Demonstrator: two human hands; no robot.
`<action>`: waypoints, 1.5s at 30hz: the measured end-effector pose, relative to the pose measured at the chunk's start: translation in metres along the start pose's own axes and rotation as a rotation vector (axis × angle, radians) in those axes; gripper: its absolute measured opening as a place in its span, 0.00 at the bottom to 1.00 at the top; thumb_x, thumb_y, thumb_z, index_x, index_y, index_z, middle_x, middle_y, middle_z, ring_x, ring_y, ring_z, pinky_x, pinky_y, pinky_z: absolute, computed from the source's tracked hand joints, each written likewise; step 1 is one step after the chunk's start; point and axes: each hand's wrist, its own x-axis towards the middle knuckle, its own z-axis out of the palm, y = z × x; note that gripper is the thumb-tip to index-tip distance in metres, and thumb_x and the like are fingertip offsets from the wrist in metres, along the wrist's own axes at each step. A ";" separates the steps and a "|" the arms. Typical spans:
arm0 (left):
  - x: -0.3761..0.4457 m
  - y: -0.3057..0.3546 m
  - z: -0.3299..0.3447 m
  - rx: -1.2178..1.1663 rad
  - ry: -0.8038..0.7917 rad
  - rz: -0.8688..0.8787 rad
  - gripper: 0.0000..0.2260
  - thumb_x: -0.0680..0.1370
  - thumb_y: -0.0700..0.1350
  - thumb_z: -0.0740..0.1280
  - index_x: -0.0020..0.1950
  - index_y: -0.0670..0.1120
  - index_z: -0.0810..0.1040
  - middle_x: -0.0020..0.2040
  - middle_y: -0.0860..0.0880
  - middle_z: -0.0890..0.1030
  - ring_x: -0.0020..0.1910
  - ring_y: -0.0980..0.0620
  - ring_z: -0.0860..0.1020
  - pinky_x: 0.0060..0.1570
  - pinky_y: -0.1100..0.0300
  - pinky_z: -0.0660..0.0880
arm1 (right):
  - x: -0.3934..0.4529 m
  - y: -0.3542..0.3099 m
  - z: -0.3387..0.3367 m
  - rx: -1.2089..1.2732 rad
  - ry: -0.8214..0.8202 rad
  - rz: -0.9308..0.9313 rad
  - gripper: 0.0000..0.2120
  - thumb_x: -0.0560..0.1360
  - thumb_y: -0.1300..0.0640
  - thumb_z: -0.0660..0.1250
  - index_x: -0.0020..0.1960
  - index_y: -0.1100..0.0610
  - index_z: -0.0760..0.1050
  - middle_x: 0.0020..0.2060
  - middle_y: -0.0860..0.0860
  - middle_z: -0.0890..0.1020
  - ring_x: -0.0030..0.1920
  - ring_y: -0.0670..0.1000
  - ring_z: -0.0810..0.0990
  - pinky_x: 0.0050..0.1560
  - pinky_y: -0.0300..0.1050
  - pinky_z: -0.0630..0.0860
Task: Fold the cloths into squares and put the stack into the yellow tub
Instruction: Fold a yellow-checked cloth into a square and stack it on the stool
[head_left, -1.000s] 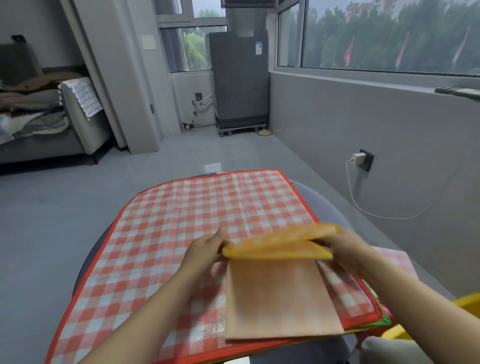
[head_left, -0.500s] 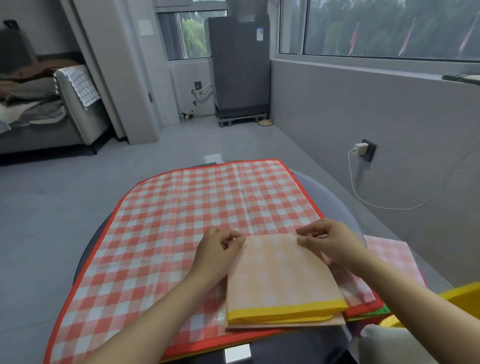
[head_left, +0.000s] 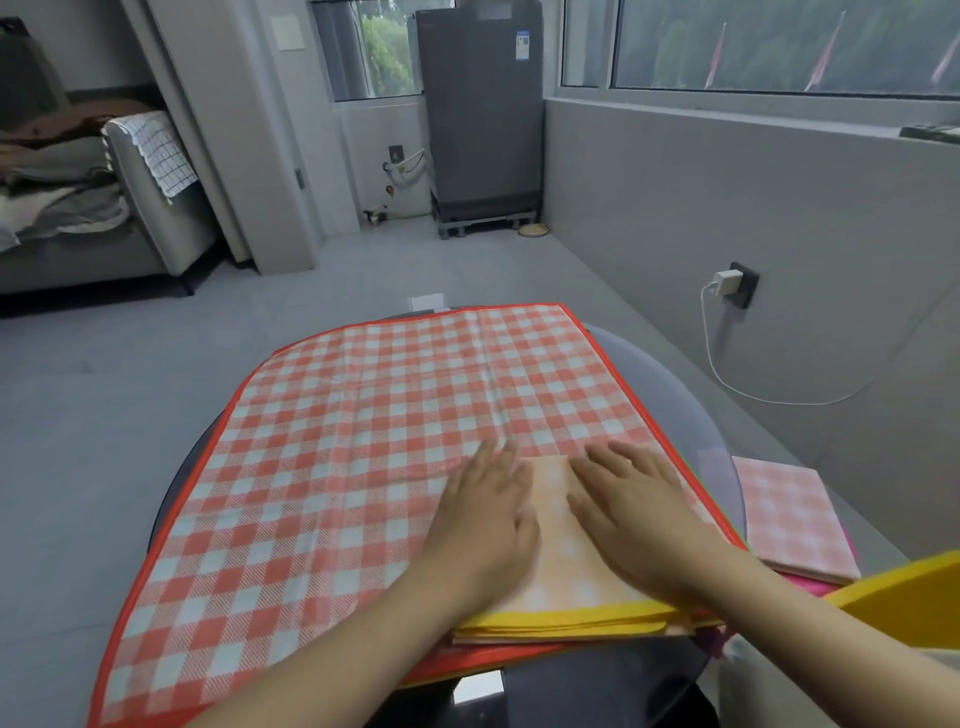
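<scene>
Round dark table (head_left: 691, 415) sat in a grey room, grey tile floor (head_left: 104, 415) all around. A big red-checked cloth (head_left: 363, 441) with an orange-red border lay spread flat over most of the tabletop. Behind it stood a grey fridge (head_left: 480, 104) near the window, a sofa (head_left: 130, 208) with piled laundry at far left, and a white charger (head_left: 727, 283) plugged into the wall socket at right, cable hanging down. A folded pink cloth (head_left: 789, 519) lay at the table's right edge, just beside the tub (head_left: 904, 587), whose yellow rim showed at lower right. The folded orange cloth (head_left: 556, 566), yellow hem toward the person, lay on the checked cloth at the near right. Left hand (head_left: 488, 525) and right hand (head_left: 634, 509) both pressed flat on it, palms down, fingers straight and slightly spread, hands side by side with a narrow gap between.
</scene>
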 end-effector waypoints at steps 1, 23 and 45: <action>0.000 0.001 0.003 0.025 -0.055 0.015 0.25 0.82 0.53 0.45 0.78 0.50 0.46 0.78 0.53 0.41 0.76 0.55 0.36 0.71 0.57 0.32 | -0.003 -0.002 0.004 -0.011 -0.054 -0.012 0.28 0.79 0.40 0.39 0.77 0.49 0.46 0.77 0.46 0.48 0.76 0.47 0.42 0.74 0.47 0.38; -0.009 -0.025 -0.010 -0.386 0.148 -0.538 0.24 0.72 0.59 0.69 0.64 0.51 0.73 0.62 0.51 0.70 0.62 0.50 0.69 0.64 0.55 0.66 | 0.003 0.028 0.002 0.370 0.191 0.356 0.27 0.69 0.41 0.70 0.62 0.54 0.75 0.57 0.52 0.78 0.57 0.54 0.74 0.60 0.52 0.72; 0.050 0.042 -0.101 -1.388 0.242 -0.470 0.13 0.70 0.47 0.75 0.45 0.38 0.79 0.43 0.42 0.83 0.37 0.47 0.83 0.39 0.59 0.81 | 0.003 0.065 -0.105 1.483 0.279 0.310 0.08 0.74 0.58 0.69 0.47 0.64 0.78 0.38 0.60 0.81 0.37 0.55 0.81 0.36 0.40 0.80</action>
